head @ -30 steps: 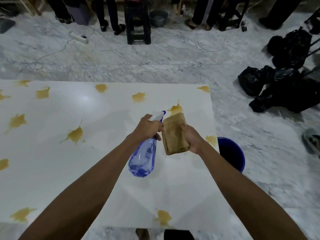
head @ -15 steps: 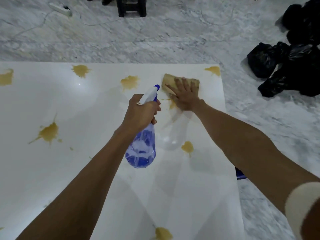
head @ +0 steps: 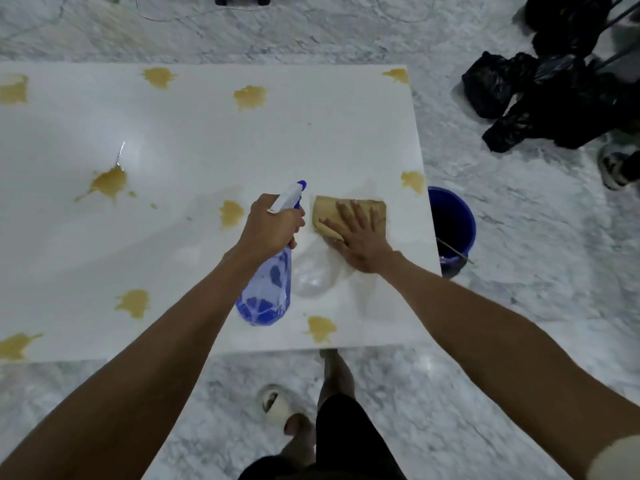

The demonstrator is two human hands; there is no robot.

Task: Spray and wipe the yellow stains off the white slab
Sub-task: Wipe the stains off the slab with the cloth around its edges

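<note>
Yellow stains dot the white slab, which lies low over a grey marbled floor. One blot sits near the far right corner, one at the right edge just beside the bucket, one near the front edge below the bottle, and several more are scattered toward the left side, among them a splashed one with thin streaks running out of it.

The right hand lies flat on a tan folded cloth, fingers spread and straight, palm pressing it onto the slab near the right edge. The cloth's far part and left end show past the fingers. A wet, glossy patch spreads on the slab just in front of the cloth, between the two wrists.

The left hand is curled round the neck of a translucent blue spray bottle, held just left of the cloth with its white and blue nozzle aimed away from the person. The bottle body hangs below the fist, above the slab, with liquid visible in its lower part.

A blue bucket stands on the floor, partly hidden by the slab's right edge. Black plastic bags are heaped on the floor at the far right. The person's leg and a pale slipper show below the near edge
</note>
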